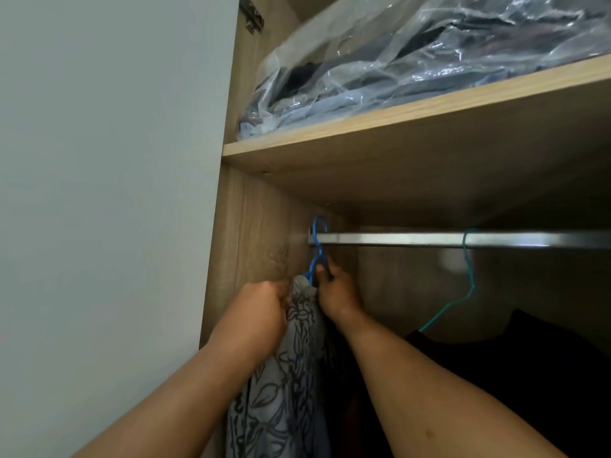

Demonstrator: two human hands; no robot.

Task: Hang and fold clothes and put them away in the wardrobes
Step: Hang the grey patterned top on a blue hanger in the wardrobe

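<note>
A blue hanger hooks over the far left end of the metal wardrobe rail. From it hangs a grey garment with a dark floral print. My left hand grips the top of this garment at its left shoulder. My right hand holds the hanger's neck just below the hook, thumb pressed on the blue plastic. Both arms reach up into the wardrobe.
A wooden shelf above the rail carries folded clothes in a clear plastic bag. A green hanger with a dark garment hangs to the right. The wardrobe's side panel and a pale wall lie left.
</note>
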